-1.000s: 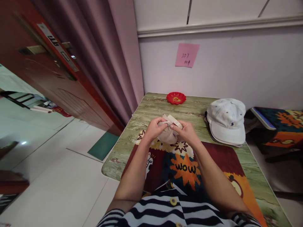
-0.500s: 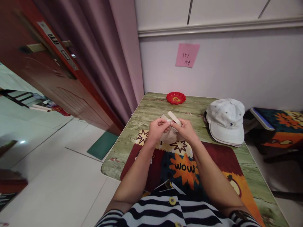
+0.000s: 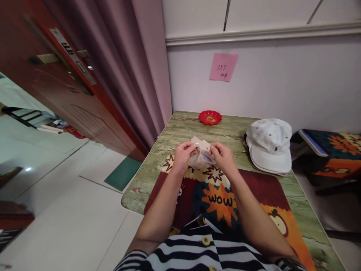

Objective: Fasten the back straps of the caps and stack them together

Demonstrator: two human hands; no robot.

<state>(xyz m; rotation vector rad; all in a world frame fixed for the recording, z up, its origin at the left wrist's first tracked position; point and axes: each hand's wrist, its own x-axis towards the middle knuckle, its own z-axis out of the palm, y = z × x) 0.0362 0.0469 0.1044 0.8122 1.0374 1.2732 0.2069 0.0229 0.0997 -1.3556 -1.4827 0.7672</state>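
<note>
A beige cloth cap (image 3: pixel 198 161) is held up over the table, its inside partly showing between my hands. My left hand (image 3: pixel 183 155) pinches its left edge, where a small shiny metal piece, like a buckle, shows at the fingertips. On the other side, my right hand (image 3: pixel 223 155) grips a beige strap end with a small dark hole between thumb and fingers. The two hands are a short way apart. My fingers hide part of the cap's edge.
A white cap (image 3: pixel 269 137) tops a stack at the table's right. A red scalloped dish (image 3: pixel 210 117) sits at the back. Beneath my arms lies a colourful mat (image 3: pixel 203 210) on the wood-patterned table (image 3: pixel 135 192). A wooden door (image 3: pixel 93 124) stands at left.
My hands have moved apart from being close together. The strap that stuck up between them now lies separated from the metal piece, and the cap's edge is opened wider.
</note>
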